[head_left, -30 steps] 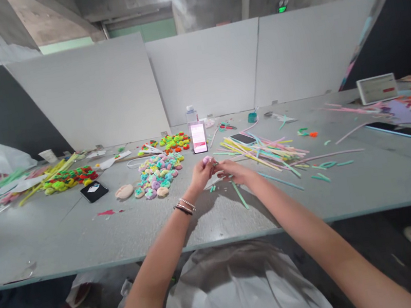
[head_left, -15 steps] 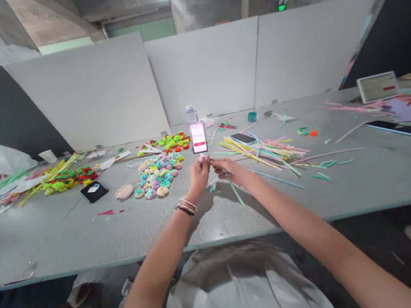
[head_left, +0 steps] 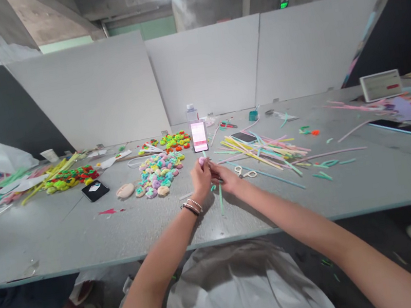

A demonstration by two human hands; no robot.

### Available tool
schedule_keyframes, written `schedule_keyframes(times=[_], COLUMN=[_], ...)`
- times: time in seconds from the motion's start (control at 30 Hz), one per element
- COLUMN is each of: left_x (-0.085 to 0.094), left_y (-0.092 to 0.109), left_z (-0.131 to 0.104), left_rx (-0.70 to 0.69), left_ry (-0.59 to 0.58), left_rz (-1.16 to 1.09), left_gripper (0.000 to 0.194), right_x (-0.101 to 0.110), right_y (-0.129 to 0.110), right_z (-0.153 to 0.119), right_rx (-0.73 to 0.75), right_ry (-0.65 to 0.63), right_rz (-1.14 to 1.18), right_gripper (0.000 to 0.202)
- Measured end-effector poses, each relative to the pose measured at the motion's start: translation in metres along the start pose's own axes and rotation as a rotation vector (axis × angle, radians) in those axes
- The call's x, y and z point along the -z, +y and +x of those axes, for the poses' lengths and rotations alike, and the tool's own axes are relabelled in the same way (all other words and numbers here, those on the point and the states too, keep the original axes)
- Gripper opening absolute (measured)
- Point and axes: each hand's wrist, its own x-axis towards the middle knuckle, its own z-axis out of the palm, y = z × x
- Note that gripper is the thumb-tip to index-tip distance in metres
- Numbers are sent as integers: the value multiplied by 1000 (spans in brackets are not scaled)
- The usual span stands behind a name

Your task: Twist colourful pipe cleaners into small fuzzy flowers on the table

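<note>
My left hand (head_left: 201, 176) is closed, pinching a small lilac fuzzy piece (head_left: 202, 161), which looks like coiled pipe cleaner. Against it, my right hand (head_left: 227, 176) is closed around a mint-green pipe cleaner (head_left: 221, 201) that hangs toward the table's front edge. A short green tip also pokes up at the fingertips. Exactly how the two pieces meet is hidden by the fingers. White-handled scissors (head_left: 245, 171) lie just right of my right hand. Beyond the hands a lit phone (head_left: 199, 137) stands upright in front of a clear bottle (head_left: 190, 108).
Pastel coiled pieces (head_left: 161, 171) are heaped on the left, near a beige oval (head_left: 124, 191) and a black case (head_left: 95, 191). Loose pipe cleaners (head_left: 267, 149) spread to the right beside a dark phone (head_left: 244, 138). White partitions (head_left: 208, 70) close off the table's back.
My right hand has drawn in against my left hand, and the green pipe cleaner now hangs straighter and further left. The scissors have come into view beside my right hand.
</note>
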Motion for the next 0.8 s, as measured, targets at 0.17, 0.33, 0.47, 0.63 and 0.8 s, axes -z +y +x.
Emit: schedule_keyframes(times=[0.17,0.33,0.47,0.63,0.8], left_x=[-3,-4,-5,-7,-6], left_y=[-4,-4,0,3,1], left_z=[-3,-4,-7,-6,-1], left_rx=[2,-19,40,108,131], left_ry=[6,24,114,141,123], left_rz=[60,19,-45,-34,-45], left_gripper=[20,19,25,24,21], right_x=[-10,-15,-17,-17,-8], right_y=[4,1,1,5,7], right_z=[-2,-8,-10,-4,3], right_rx=[-18,-1,14,33,102], right_ry=[111,122,144,103,124], right_rz=[-42,-91,-32,127,-7], right_gripper=[40,39,36,34,40])
